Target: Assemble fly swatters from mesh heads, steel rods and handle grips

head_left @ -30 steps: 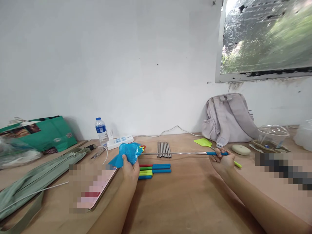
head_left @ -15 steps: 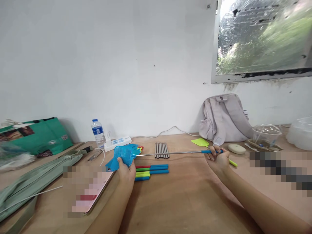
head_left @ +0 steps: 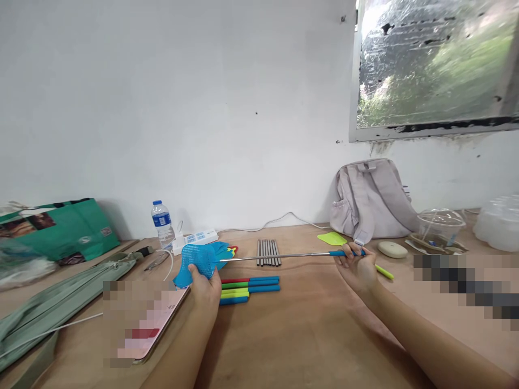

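A telescopic fly swatter (head_left: 279, 256) stretches sideways above the table, its silver rod pulled out long. My left hand (head_left: 206, 289) is closed on its blue mesh head, thumb on top. At the other end, my right hand (head_left: 359, 267) wraps round the blue handle. Blue, yellow and red swatter heads (head_left: 231, 250) lie just behind the held head, partly covered by it. Several coloured handles (head_left: 263, 284) in blue, red, green and yellow-green lie to the right of my left hand. Behind the rod, short metal tubes (head_left: 268, 253) rest in a row.
A yellow-green swatter head (head_left: 332, 239) and a yellow-green stick (head_left: 384, 271) lie near my right hand. At the back are a water bottle (head_left: 162, 224), a power strip (head_left: 197, 239) and a backpack (head_left: 371, 202). A phone (head_left: 162, 319) lies left, a cream case (head_left: 392, 249) right.
Both hands, still holding the fly swatter, have shifted slightly left, and its head is tilted a little differently. The view has moved slightly. The things on the table stay put.
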The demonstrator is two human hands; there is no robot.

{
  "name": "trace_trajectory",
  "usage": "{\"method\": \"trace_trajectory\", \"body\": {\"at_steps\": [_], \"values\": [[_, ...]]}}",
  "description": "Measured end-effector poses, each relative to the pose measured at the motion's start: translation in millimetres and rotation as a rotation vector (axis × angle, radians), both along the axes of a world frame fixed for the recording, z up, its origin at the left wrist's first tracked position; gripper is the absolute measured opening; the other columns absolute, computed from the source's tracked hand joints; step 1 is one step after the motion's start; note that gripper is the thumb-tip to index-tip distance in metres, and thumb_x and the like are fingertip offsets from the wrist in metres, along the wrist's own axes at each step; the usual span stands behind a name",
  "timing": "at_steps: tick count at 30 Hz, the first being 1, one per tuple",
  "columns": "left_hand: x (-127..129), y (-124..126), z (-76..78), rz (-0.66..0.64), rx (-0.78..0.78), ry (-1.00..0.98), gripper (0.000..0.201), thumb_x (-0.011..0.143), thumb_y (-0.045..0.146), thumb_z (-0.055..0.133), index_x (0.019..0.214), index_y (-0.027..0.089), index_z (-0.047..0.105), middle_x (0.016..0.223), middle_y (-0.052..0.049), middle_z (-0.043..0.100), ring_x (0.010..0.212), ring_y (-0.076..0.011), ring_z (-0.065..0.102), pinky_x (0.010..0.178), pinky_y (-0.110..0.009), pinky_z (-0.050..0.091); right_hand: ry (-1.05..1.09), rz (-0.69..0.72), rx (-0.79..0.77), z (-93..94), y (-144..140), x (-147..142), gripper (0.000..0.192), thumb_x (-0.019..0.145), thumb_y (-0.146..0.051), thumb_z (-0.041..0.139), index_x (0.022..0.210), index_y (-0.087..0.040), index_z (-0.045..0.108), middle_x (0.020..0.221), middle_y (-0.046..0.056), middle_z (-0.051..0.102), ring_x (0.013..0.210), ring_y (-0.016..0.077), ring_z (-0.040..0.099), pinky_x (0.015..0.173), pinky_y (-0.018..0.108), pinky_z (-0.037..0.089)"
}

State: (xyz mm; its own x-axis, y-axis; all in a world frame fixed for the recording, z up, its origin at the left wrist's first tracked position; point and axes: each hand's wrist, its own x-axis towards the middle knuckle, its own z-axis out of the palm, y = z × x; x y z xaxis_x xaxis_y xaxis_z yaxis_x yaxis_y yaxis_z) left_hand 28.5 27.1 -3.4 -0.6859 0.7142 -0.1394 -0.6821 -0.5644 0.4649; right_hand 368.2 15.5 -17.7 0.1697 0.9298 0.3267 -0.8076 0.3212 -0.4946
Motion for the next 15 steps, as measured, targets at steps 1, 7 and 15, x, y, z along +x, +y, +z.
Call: {"method": "trace_trajectory", "body": {"at_steps": [1,7,15], "values": [[-1.2,0.9,-1.4,0.004,-0.009,0.012,0.026,0.088,0.032,0.036,0.104,0.027,0.056,0.12,0.003,0.054,0.115,-0.0112,0.043,0.089,-0.026,0.043,-0.01,-0.006,0.004,-0.2,0.1,-0.2,0.024,0.078,-0.032,0.028,0.058,-0.021,0.021,0.047,-0.007,0.029,0.034,0.0089,0.03,0.039,0.023,0.031],[-6.9,8.4,-13.2,0.04,-0.03,0.177,0.024,0.086,0.034,0.039,0.105,0.031,0.054,0.113,0.002,0.059,0.113,-0.0126,0.046,0.086,-0.027,0.045,-0.046,-0.047,-0.019,-1.0,3.5,-1.9,0.023,0.08,-0.032,0.029,0.06,-0.021,0.026,0.05,-0.007,0.031,0.035,0.008,0.029,0.039,0.022,0.032],[-7.5,3.0,-7.6,0.052,-0.098,0.153,0.023,0.087,0.033,0.037,0.102,0.03,0.055,0.118,0.004,0.055,0.113,-0.0129,0.046,0.085,-0.029,0.046,-0.044,-0.06,0.006,-0.5,0.0,-0.9,0.026,0.08,-0.034,0.029,0.058,-0.021,0.022,0.05,-0.007,0.026,0.036,0.0082,0.027,0.04,0.022,0.032]]}}
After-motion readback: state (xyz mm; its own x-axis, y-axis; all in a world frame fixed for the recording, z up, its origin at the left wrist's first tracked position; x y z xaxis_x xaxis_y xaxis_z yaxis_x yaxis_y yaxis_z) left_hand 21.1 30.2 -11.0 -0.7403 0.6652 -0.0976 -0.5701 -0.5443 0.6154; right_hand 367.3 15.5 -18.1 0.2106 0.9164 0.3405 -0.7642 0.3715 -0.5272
